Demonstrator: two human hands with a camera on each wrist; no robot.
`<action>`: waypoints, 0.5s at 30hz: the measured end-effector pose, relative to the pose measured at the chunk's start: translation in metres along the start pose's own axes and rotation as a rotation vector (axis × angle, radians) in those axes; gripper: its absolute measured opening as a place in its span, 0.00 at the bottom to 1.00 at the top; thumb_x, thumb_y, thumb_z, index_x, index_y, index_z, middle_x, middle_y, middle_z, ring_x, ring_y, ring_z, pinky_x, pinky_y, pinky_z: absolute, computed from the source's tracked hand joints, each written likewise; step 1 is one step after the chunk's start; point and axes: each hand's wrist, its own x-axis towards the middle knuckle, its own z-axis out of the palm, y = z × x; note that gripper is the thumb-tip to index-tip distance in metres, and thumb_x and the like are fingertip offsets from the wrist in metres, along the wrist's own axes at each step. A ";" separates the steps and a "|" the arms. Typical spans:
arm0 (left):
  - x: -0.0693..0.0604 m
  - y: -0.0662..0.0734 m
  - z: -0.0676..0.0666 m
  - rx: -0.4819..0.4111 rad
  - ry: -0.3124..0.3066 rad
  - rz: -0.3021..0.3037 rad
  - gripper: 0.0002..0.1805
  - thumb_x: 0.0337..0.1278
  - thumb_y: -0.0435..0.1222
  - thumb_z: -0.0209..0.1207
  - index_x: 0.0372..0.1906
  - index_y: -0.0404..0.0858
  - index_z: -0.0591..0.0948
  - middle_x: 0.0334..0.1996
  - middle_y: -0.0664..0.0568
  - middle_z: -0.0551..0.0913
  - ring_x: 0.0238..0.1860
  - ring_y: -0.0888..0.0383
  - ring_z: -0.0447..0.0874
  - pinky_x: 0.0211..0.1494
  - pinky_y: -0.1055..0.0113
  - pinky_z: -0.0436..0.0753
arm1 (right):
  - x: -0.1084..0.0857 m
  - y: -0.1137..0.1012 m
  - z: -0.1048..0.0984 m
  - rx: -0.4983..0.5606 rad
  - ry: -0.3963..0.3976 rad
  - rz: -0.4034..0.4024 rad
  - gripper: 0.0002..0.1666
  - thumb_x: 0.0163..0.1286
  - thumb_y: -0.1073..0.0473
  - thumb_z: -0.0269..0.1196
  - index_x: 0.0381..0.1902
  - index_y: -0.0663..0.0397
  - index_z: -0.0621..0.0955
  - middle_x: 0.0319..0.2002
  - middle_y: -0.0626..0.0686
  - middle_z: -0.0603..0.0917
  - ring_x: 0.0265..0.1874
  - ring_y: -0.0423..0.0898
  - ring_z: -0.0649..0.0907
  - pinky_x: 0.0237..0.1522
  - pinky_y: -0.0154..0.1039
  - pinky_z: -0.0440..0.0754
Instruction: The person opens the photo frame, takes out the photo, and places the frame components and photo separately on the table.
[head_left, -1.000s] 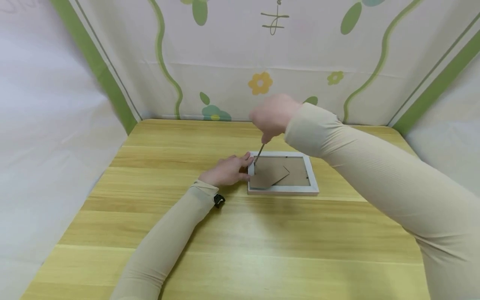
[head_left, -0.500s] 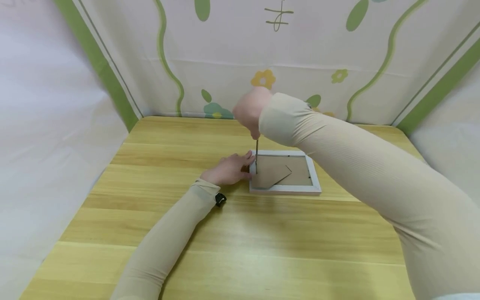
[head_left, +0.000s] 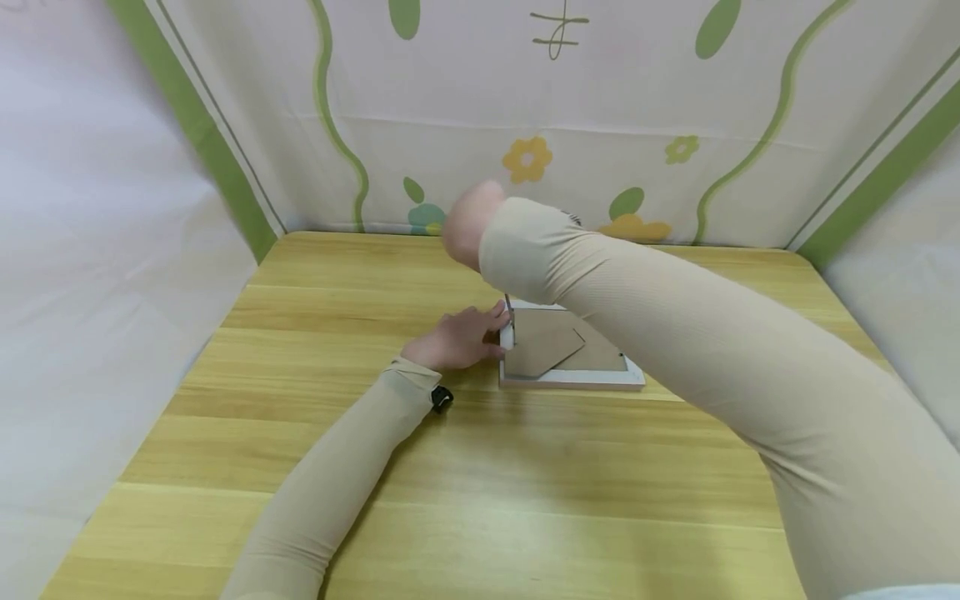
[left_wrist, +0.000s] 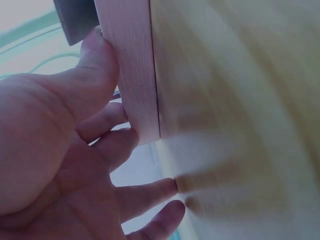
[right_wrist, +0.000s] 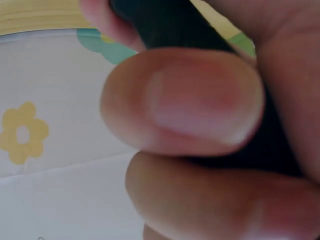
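Observation:
A white picture frame (head_left: 573,379) lies back up on the table, its brown backing board (head_left: 600,354) and a folded brown stand flap (head_left: 536,352) showing. My left hand (head_left: 453,340) rests against the frame's left side; in the left wrist view its thumb and two fingers touch the frame's pinkish edge (left_wrist: 131,65), the other fingertips on the table. Above the frame's upper left corner, my right hand (head_left: 472,223) grips the dark handle (right_wrist: 165,25) of a tool. Its thin shaft (head_left: 511,310) points down to the frame's inner left edge; exactly what the tip touches cannot be told.
The wooden table (head_left: 555,475) extends around the frame. Behind it hangs a white cloth (head_left: 442,150) with flowers and green vines, with more white cloth at both sides. The right sleeve (head_left: 697,325) crosses above the frame's upper right part, partly hiding it.
My right hand has moved left, and the tool's shaft has swung from leaning right to leaning slightly left. The left hand stays against the frame, while the view has shifted slightly.

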 end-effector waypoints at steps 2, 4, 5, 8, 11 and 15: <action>0.000 0.001 0.001 -0.004 0.000 -0.001 0.38 0.70 0.50 0.56 0.78 0.48 0.55 0.78 0.53 0.52 0.73 0.45 0.60 0.68 0.43 0.66 | -0.003 0.005 0.005 -0.008 0.009 -0.019 0.17 0.68 0.54 0.63 0.52 0.51 0.81 0.52 0.50 0.82 0.46 0.45 0.78 0.50 0.41 0.79; -0.001 0.003 0.002 -0.025 0.002 -0.005 0.38 0.69 0.50 0.57 0.78 0.48 0.55 0.78 0.54 0.52 0.73 0.45 0.59 0.69 0.43 0.64 | -0.008 0.016 0.014 0.026 0.025 -0.047 0.17 0.66 0.51 0.66 0.49 0.51 0.82 0.48 0.50 0.84 0.44 0.45 0.80 0.47 0.42 0.81; -0.001 0.003 0.002 -0.036 0.002 -0.008 0.38 0.69 0.50 0.57 0.77 0.49 0.56 0.78 0.55 0.51 0.73 0.44 0.58 0.70 0.43 0.62 | -0.011 0.023 0.019 0.076 0.029 -0.052 0.17 0.64 0.49 0.68 0.47 0.51 0.82 0.46 0.49 0.84 0.42 0.46 0.81 0.45 0.43 0.81; -0.002 0.005 0.001 -0.082 0.004 -0.010 0.38 0.68 0.49 0.59 0.77 0.49 0.56 0.78 0.55 0.50 0.74 0.40 0.55 0.71 0.40 0.58 | -0.020 0.046 0.037 0.281 0.025 -0.048 0.21 0.62 0.46 0.71 0.46 0.53 0.81 0.43 0.50 0.85 0.41 0.48 0.83 0.45 0.46 0.82; -0.003 0.004 0.000 -0.093 0.006 -0.002 0.39 0.67 0.49 0.59 0.77 0.48 0.57 0.77 0.54 0.49 0.74 0.36 0.53 0.71 0.38 0.56 | -0.026 0.066 0.052 0.438 0.016 -0.029 0.23 0.64 0.44 0.70 0.45 0.56 0.78 0.40 0.52 0.84 0.39 0.50 0.83 0.45 0.48 0.81; -0.003 0.000 -0.002 -0.087 0.006 -0.002 0.38 0.68 0.50 0.58 0.77 0.47 0.57 0.77 0.52 0.48 0.74 0.36 0.53 0.71 0.36 0.54 | -0.027 0.079 0.061 0.463 0.008 -0.033 0.23 0.65 0.41 0.67 0.36 0.56 0.81 0.33 0.50 0.84 0.29 0.45 0.78 0.36 0.43 0.78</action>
